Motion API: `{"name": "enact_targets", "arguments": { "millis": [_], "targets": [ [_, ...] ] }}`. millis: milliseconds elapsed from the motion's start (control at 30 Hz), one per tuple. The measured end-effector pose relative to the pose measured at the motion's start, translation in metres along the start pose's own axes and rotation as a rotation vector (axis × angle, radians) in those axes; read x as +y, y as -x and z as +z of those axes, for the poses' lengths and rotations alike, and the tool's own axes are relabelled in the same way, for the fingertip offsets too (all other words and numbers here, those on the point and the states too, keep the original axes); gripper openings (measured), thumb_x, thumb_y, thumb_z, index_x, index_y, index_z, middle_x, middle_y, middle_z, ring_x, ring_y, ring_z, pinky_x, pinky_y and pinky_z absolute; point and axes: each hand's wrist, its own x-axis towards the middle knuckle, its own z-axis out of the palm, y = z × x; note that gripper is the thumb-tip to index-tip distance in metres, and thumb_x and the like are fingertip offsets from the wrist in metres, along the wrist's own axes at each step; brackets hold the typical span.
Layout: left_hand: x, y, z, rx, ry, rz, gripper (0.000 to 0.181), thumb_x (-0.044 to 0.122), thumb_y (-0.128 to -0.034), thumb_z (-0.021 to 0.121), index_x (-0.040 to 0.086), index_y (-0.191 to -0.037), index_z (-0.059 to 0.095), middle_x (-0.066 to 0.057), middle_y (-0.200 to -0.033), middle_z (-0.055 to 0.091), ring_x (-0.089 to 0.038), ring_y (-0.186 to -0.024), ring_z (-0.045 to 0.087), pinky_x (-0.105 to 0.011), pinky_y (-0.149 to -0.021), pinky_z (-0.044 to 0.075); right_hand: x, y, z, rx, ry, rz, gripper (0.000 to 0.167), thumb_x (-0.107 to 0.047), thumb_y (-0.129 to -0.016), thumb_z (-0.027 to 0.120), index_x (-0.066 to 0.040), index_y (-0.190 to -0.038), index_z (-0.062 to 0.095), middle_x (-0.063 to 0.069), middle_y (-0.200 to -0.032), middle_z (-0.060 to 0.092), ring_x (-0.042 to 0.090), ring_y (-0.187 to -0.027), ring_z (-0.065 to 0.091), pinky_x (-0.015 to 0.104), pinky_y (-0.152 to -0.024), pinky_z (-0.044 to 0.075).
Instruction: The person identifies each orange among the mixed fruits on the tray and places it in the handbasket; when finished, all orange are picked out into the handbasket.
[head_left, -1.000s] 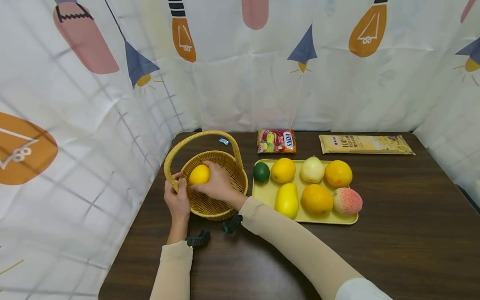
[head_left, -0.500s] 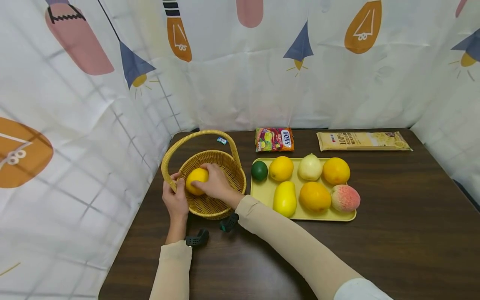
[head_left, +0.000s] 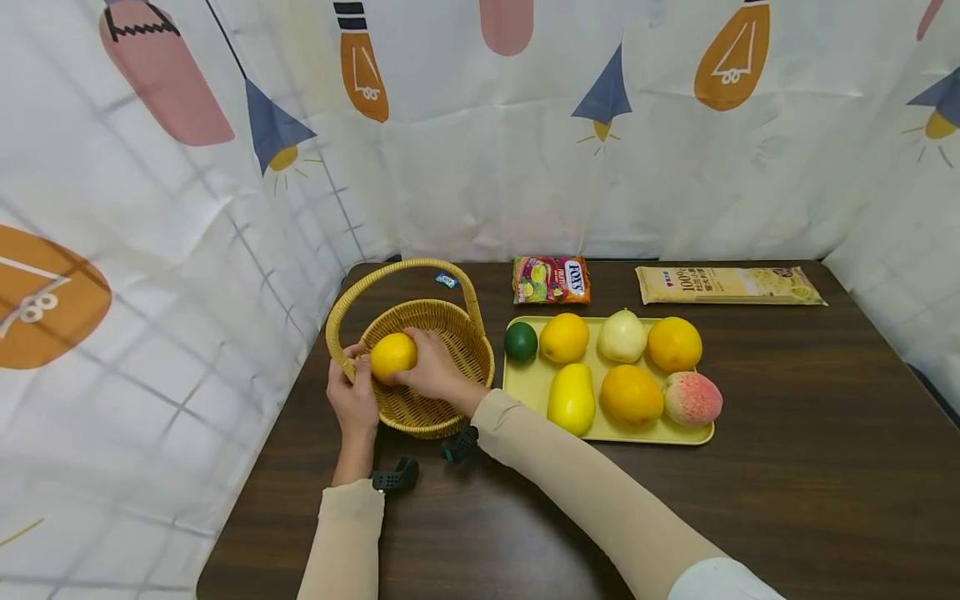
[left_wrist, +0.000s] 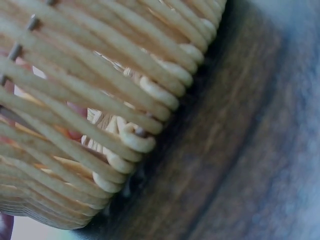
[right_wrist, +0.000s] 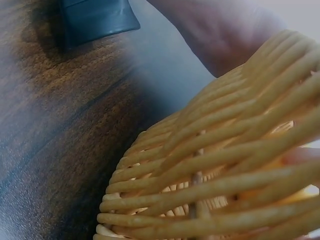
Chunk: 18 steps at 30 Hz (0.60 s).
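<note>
Head view, left of centre: I see the left hand (head_left: 354, 405) gripping the left edge of the wicker basket (head_left: 420, 410) with curled fingers. Next, rightward, comes the yellow fruit (head_left: 393, 357), inside the basket, held in the fingers of the right hand (head_left: 435, 367). Right of centre, I have a pale yellow tray (head_left: 531, 387) bearing assorted fruit (head_left: 631, 395) on the tabletop (head_left: 795, 475).

The curved side of a woven basket (right_wrist: 225, 155) fills the near right, its tan strands crossing a dark stake (right_wrist: 196, 178). A blurred yellow-orange patch (right_wrist: 277, 162) shows through gaps at right. The wood-grained surface (right_wrist: 65, 125) spans the left; a dark band (right_wrist: 97, 20) sits far left, bare skin (right_wrist: 220, 35) beyond the basket.
</note>
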Motion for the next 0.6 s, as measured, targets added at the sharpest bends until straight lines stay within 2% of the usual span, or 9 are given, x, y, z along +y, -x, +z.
{"name": "enact_targets", "arguments": {
  "millis": [300,467,600],
  "targets": [
    [0.004,0.0,0.001,0.007,-0.024,-0.001,0.029,0.005,-0.0965,0.054,-0.014,-0.117,0.06,-0.035,-0.121,0.052,-0.009,-0.081,0.047,-0.023,-0.072,0.038,-0.002,0.0,-0.003,0.014,-0.011,0.011,0.08,-0.031,-0.085,0.077,-0.013,-0.15,0.034,0.011,-0.142,0.043,0.023,-0.117,0.053,0.037,-0.096,0.047],
    [0.006,0.001,0.002,0.009,-0.045,0.022,0.023,0.004,-0.0959,0.054,-0.018,-0.1,0.059,-0.035,-0.119,0.054,-0.007,-0.08,0.047,-0.023,-0.072,0.037,-0.002,0.01,-0.011,0.032,-0.049,-0.025,0.076,-0.032,-0.087,0.075,-0.012,-0.149,0.037,0.011,-0.144,0.042,0.024,-0.119,0.052,0.038,-0.095,0.048],
    [0.005,0.001,0.001,0.013,-0.046,0.031,0.026,0.007,-0.0962,0.055,-0.017,-0.105,0.06,-0.035,-0.117,0.054,-0.007,-0.077,0.046,-0.025,-0.071,0.037,-0.001,0.022,-0.024,0.039,-0.098,-0.079,0.071,-0.034,-0.089,0.072,-0.011,-0.148,0.039,0.012,-0.146,0.041,0.027,-0.125,0.05,0.041,-0.099,0.046]
  ]
}}
